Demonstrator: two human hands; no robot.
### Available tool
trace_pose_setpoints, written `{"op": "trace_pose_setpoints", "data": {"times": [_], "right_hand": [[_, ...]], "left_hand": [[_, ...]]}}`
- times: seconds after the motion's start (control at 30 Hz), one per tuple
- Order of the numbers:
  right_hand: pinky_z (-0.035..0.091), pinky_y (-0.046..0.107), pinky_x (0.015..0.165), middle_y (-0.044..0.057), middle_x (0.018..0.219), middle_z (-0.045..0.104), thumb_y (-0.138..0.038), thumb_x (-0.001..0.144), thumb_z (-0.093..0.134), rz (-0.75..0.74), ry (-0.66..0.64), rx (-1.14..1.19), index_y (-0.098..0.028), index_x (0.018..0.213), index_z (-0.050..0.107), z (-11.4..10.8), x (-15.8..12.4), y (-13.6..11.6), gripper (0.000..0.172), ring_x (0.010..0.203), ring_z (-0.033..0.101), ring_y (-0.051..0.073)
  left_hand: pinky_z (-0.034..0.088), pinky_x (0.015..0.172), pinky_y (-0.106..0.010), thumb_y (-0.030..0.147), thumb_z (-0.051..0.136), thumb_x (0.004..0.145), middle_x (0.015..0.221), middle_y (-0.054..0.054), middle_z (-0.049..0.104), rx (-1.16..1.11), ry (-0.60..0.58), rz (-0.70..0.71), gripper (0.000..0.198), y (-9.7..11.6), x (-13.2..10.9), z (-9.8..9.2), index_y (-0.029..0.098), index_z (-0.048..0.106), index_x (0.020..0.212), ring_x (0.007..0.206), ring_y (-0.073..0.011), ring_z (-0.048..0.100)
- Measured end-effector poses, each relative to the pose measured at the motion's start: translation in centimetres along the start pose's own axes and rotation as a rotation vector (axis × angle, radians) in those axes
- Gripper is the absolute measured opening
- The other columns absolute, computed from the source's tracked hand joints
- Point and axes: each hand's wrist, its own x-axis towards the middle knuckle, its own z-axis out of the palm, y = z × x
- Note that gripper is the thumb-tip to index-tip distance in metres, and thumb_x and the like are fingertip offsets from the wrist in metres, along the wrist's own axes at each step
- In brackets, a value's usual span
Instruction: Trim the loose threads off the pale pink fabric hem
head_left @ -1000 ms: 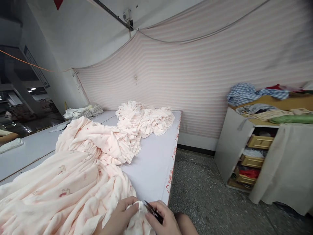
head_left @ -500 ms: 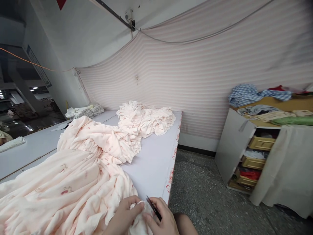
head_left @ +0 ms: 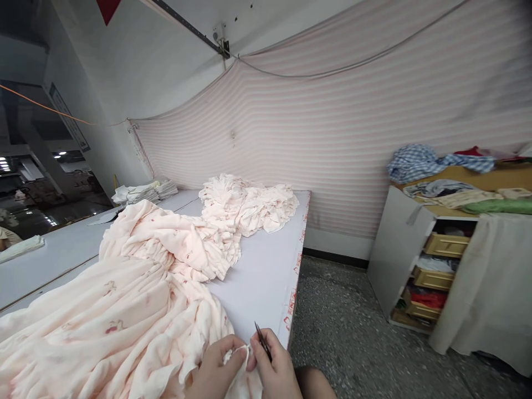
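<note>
Pale pink cloth (head_left: 137,299) with small printed figures lies in heavy folds over the table's near left part. At the bottom of the head view my left hand (head_left: 218,366) pinches an edge of this cloth between thumb and fingers. Close on its right, my right hand (head_left: 275,370) is closed around small dark thread snips (head_left: 260,337), their pointed tips facing up and away. The right fingertips meet the pinched cloth edge, and a piece of the cloth hangs below between both hands. The snips' lower part is hidden in the palm.
The pale table (head_left: 253,288) ends at a taped right edge. Beyond it are a speckled floor (head_left: 332,310) and a cabinet (head_left: 399,249) with drawers and cloths on top. Folded white cloths (head_left: 145,192) lie at the back left. A striped sheet (head_left: 316,127) covers the wall.
My hands have drawn closer together at the cloth edge. The snips have turned more upright, and the right fingertips now meet the cloth by the left thumb.
</note>
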Motion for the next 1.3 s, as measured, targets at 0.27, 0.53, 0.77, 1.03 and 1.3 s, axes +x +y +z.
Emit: {"op": "trace_pose_setpoints", "data": {"times": [0.27, 0.53, 0.77, 1.03, 1.3], "right_hand": [[0.049, 0.029, 0.076, 0.007, 0.09, 0.073, -0.039, 0.082, 0.058, -0.019, -0.144, -0.167, -0.019, 0.094, 0.07, -2.3, -0.6, 0.6, 0.026, 0.084, 0.067, 0.024], [0.049, 0.029, 0.074, 0.006, 0.085, 0.076, -0.046, 0.08, 0.06, 0.085, -0.149, -0.046, -0.02, 0.086, 0.076, -2.0, -0.2, 0.1, 0.031, 0.081, 0.067, 0.025], [0.042, 0.024, 0.055, 0.0, 0.054, 0.061, -0.052, 0.081, 0.057, 0.143, -0.124, 0.098, -0.015, 0.061, 0.067, -2.0, -0.3, 1.1, 0.043, 0.055, 0.056, 0.016], [0.035, 0.022, 0.055, -0.006, 0.057, 0.044, -0.044, 0.082, 0.057, 0.158, 0.075, 0.183, -0.019, 0.065, 0.052, -1.1, 0.7, 1.4, 0.031, 0.056, 0.043, 0.012], [0.029, 0.022, 0.042, -0.005, 0.052, 0.052, -0.053, 0.082, 0.055, 0.307, 0.18, 0.316, -0.02, 0.066, 0.055, -6.2, -1.2, 1.3, 0.037, 0.042, 0.038, 0.009]], "left_hand": [[0.042, 0.084, -0.028, 0.047, 0.051, 0.079, 0.08, 0.001, 0.064, -0.049, 0.016, -0.013, 0.03, -0.9, 0.7, 0.1, 0.02, 0.064, 0.077, 0.088, -0.0213, 0.058], [0.043, 0.078, -0.027, 0.041, 0.05, 0.08, 0.085, 0.002, 0.066, 0.01, -0.027, -0.039, 0.025, -0.6, 0.3, 0.0, 0.022, 0.066, 0.085, 0.087, -0.0198, 0.059], [0.044, 0.083, -0.027, 0.036, 0.051, 0.081, 0.084, 0.001, 0.069, 0.044, -0.078, 0.011, 0.023, 0.4, 0.8, 0.3, 0.019, 0.067, 0.082, 0.09, -0.0204, 0.061], [0.044, 0.077, -0.031, 0.023, 0.065, 0.066, 0.079, 0.001, 0.067, 0.19, 0.022, 0.087, 0.025, 0.4, 0.2, 0.0, 0.024, 0.068, 0.091, 0.08, -0.0216, 0.062], [0.053, 0.079, -0.035, 0.035, 0.062, 0.073, 0.081, -0.002, 0.075, 0.032, 0.496, -0.029, 0.029, 3.9, 2.2, -12.9, 0.016, 0.067, 0.095, 0.086, -0.0235, 0.068]]}}
